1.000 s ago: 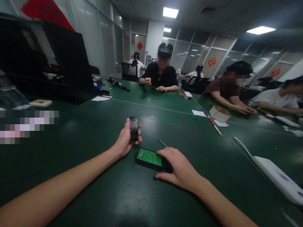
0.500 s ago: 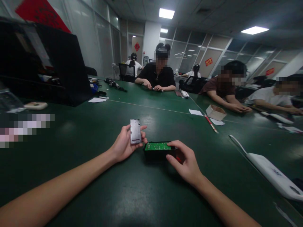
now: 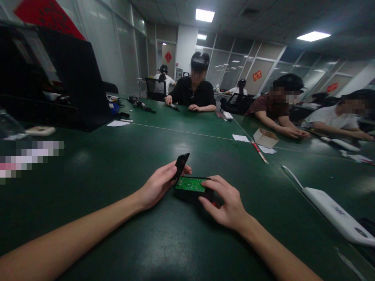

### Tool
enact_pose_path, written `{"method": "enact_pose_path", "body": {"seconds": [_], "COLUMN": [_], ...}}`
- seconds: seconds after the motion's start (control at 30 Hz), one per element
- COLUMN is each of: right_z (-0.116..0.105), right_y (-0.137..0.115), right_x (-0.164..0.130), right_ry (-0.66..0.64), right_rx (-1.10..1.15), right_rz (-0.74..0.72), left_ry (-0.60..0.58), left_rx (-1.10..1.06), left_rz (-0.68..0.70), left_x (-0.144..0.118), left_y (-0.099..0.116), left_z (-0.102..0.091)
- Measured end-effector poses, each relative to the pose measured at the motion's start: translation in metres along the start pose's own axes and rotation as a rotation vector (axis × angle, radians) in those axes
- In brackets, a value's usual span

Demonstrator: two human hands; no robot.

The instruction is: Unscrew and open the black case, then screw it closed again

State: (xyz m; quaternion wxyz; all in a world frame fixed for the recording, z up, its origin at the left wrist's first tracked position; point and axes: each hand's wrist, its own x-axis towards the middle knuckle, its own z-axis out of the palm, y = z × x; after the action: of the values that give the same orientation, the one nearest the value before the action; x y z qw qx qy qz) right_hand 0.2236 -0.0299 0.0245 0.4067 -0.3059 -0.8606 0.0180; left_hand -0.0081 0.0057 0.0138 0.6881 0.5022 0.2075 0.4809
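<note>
Head view: left hand (image 3: 159, 184) pinches a small black cover (image 3: 180, 165), fingers curled round its lower end, tilted over the left edge of the case (image 3: 191, 191). Right hand (image 3: 227, 203) grips the case's right end, fingers half closed. The case, green board (image 3: 190, 184) up, rests on the table (image 3: 117, 171) between both hands.

Hands (image 3: 158, 185) — black cover (image 3: 181, 164), circuit board (image 3: 191, 184)

Table (image 3: 88, 187): dark green, glossy. On it, black housing (image 3: 191, 194) carrying a bright green circuit board (image 3: 190, 184) speckled with pale dots. Black cover piece (image 3: 180, 164) above the board's left end. Right of the board: white device (image 3: 336, 214), red-and-white pen (image 3: 259, 152), tan box (image 3: 265, 137).
</note>
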Motion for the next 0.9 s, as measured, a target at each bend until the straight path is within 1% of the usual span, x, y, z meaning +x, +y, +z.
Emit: {"method": "enact_pose_path", "body": {"seconds": [0.17,0.3,0.47,0.53,0.73,0.9], "right_z": [0.0013,0.0012,-0.0002,0.0000,0.0002,-0.0001], "right_y": [-0.0015,-0.0017,-0.0015,-0.0018,-0.0009,0.0021], "right_x": [0.0009,-0.0004,-0.0022,-0.0024,-0.0032,-0.0037], "right_ry": [-0.012,-0.030,-0.048,-0.039,-0.031,-0.054], "right_rx": [-0.007,-0.027,-0.046,-0.054,-0.061,-0.006], "right_rz": [0.004,0.005,-0.015,-0.026,-0.047,-0.034], "left_ry": [-0.054,-0.124,-0.165,-0.153,-0.096,-0.043], "left_rx": [0.162,0.274,0.628,0.701,0.673,0.651], "left_rz": [0.030,0.044,0.161,0.198,0.201,0.188], "left_x": [-0.0012,-0.0033,-0.0057,-0.0055,-0.0052,-0.0052], "left_y": [-0.0046,-0.0018,0.0032,0.0037,0.0030,0.0007], "left_z": [-0.0074,-0.0063,-0.0022,-0.0019,-0.0009,0.0002]}}
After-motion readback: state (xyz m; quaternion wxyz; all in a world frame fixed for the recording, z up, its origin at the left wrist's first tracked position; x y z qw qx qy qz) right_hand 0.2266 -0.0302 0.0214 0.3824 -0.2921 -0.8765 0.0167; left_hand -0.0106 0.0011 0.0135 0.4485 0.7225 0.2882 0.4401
